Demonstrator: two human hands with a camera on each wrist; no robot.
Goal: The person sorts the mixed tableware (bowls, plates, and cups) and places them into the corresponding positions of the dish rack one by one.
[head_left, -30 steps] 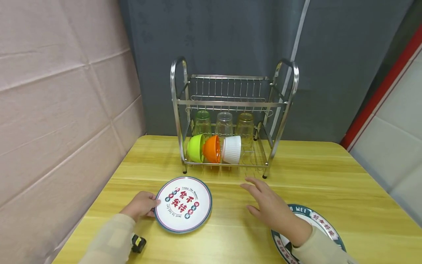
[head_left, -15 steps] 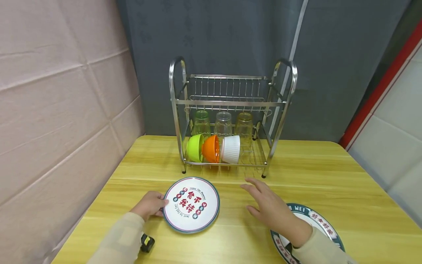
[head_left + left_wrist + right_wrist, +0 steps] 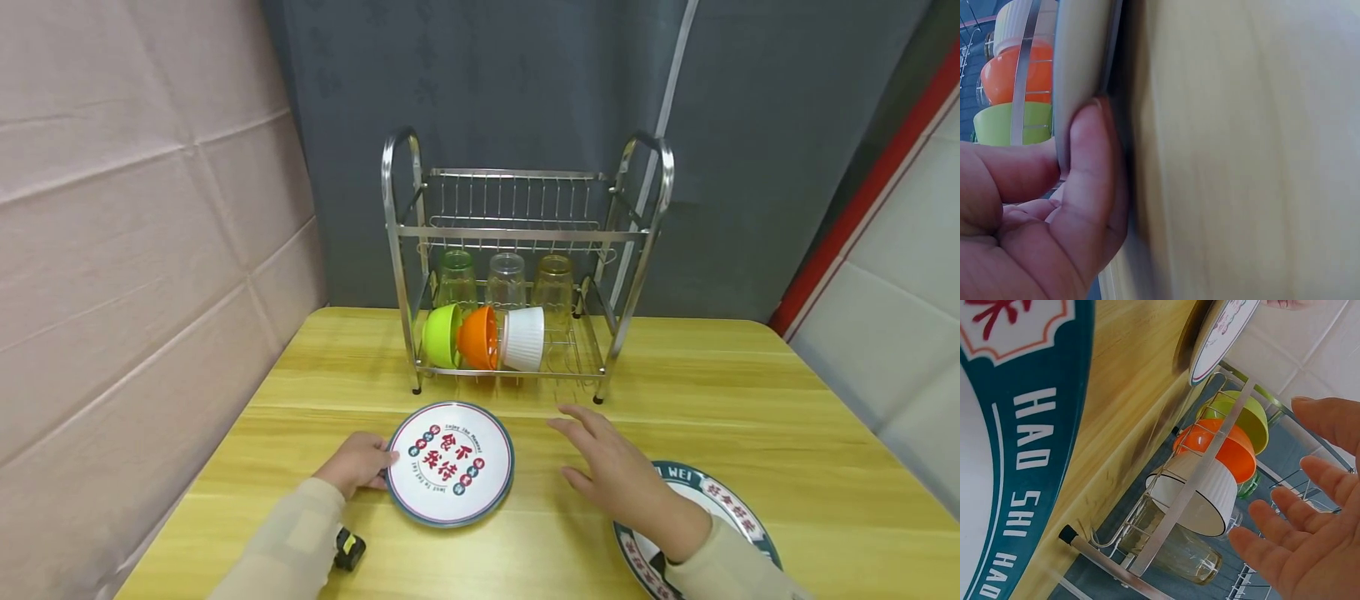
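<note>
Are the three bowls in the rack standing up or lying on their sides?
On their sides. The green bowl, orange bowl and white bowl lean in a row on the rack's lower shelf, tipped sideways.

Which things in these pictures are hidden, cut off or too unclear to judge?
- Right plate: head view, its near part is cut by the frame edge and covered by the sleeve.
- Black and yellow item: head view, half behind the left sleeve, too small to identify.
- Left hand: left wrist view, only thumb and part of the fingers show on the left plate; the plate rim hides the fingertips.
</note>
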